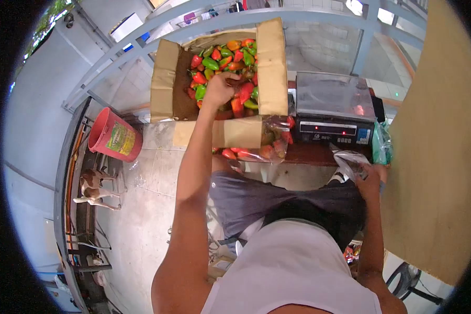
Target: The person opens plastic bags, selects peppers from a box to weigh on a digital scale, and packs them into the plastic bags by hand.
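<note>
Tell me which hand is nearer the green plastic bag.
Right. The right hand is just below the green plastic bag in view, holding clear plastic; the left hand is farther off, at the peppers in the cardboard box.

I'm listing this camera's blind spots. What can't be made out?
All in the head view:
Bottom of the box: hidden under peppers.
Grip of the left hand: hidden by the hand itself.
Key labels on the scale: too small.
Contents, if any, of the bag in the right hand: obscured by creases.
</note>
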Demonstrator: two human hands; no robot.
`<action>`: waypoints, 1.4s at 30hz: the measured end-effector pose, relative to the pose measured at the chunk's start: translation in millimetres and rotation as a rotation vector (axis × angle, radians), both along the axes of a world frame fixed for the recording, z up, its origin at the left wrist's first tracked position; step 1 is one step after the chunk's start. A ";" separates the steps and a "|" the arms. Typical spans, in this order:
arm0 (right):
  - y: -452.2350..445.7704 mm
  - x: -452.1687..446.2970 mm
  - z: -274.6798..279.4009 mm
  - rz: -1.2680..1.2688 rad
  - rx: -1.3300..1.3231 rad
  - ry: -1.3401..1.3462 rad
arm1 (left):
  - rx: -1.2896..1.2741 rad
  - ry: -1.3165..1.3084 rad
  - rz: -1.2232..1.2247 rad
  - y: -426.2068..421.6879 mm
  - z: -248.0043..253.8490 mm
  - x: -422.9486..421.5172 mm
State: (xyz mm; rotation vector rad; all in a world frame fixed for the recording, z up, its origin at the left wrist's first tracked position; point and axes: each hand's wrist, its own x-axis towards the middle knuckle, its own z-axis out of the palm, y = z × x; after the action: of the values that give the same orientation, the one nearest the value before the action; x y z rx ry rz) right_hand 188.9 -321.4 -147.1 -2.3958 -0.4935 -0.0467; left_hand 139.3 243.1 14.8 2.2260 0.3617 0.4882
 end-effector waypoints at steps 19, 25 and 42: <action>-10.0 8.7 -44.9 -0.072 0.067 -0.193 | 0.095 0.968 -0.095 18.0 -4.8 61.8; -8.8 13.7 -53.0 -0.077 0.045 -0.264 | 0.118 0.512 0.080 3.6 -7.5 34.7; -16.7 47.3 -31.3 -0.049 -0.048 -0.113 | -0.517 -0.113 -0.439 -102.6 99.5 -9.9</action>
State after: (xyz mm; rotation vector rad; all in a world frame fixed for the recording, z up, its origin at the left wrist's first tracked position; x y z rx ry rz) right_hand 236.2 -338.1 -178.3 -2.4617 -0.4929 -0.1956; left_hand 129.4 140.5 114.3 1.6963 -0.0635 0.2436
